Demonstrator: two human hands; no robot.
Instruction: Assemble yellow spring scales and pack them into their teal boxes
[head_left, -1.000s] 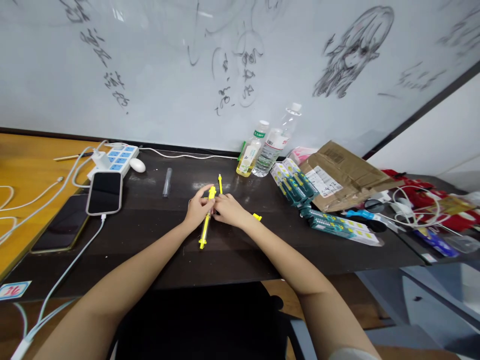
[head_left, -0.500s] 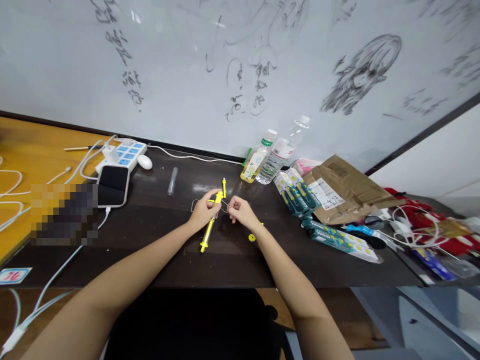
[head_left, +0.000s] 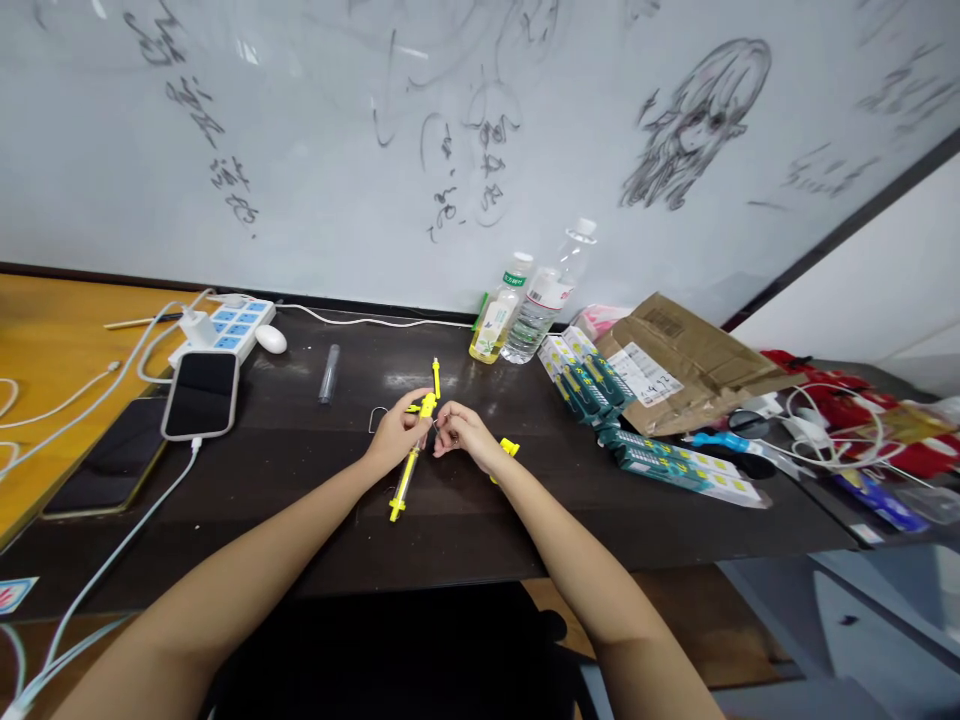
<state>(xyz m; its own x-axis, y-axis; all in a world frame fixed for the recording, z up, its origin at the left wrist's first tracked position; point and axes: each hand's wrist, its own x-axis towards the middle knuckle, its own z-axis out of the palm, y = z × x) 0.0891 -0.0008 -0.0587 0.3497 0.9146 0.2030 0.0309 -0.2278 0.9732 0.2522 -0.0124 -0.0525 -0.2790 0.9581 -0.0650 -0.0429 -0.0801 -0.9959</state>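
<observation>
Over the dark table, my left hand (head_left: 394, 436) is closed on a yellow and clear rod-like device (head_left: 407, 480), whose lower end points toward the near edge. A thin yellow arm (head_left: 436, 378) stands up from its top. My right hand (head_left: 459, 432) is just right of the device, fingers pinched near a thin wire; what they hold is too small to make out. A bent metal wire (head_left: 376, 417) shows left of my left hand. Beside my right wrist lies a yellow part (head_left: 509, 447), partly hidden by the forearm.
A clear tube (head_left: 328, 374) lies at the left of the table (head_left: 300, 530). Farther left are a phone (head_left: 201, 396) and a power strip (head_left: 238, 330). Two bottles (head_left: 495, 325) (head_left: 541, 312) stand behind. To the right lie boxes (head_left: 682, 468) and a cardboard package (head_left: 694, 365).
The view has shifted, and most things appear farther left. The yellow part by my right wrist shows more. Both hands stay at the device, my right hand slightly turned.
</observation>
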